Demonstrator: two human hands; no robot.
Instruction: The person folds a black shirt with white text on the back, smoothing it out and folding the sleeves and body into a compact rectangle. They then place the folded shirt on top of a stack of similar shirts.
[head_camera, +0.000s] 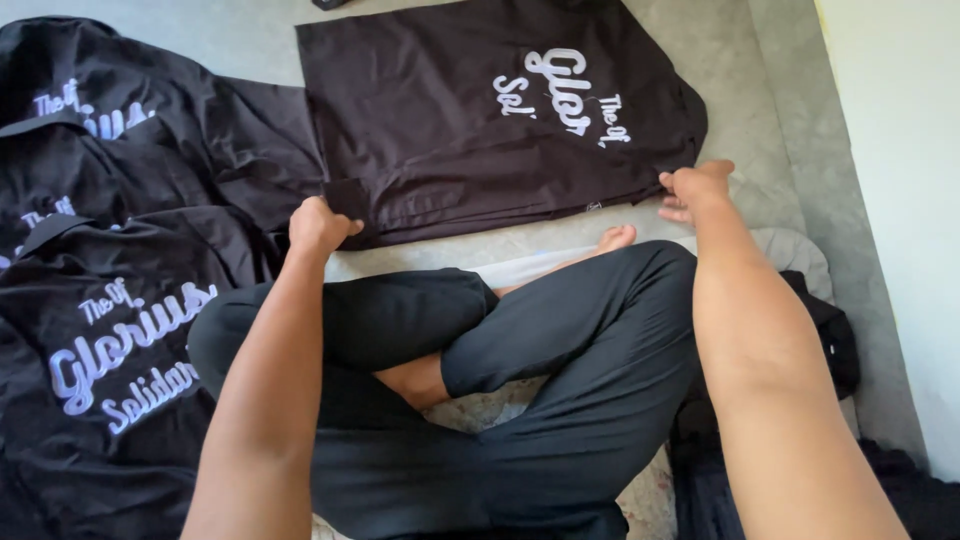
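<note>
A black shirt (470, 120) with pale script lettering lies flat and partly folded on the grey floor ahead of me. My left hand (320, 225) pinches its near left corner. My right hand (695, 188) grips its near right edge. Both arms reach forward over my crossed legs in dark trousers (520, 380).
A heap of black shirts (110, 300) with the same pale lettering lies to my left. More dark cloth (830, 340) sits by my right knee. A pale wall (900, 150) runs along the right, with grey floor (740, 90) beside it.
</note>
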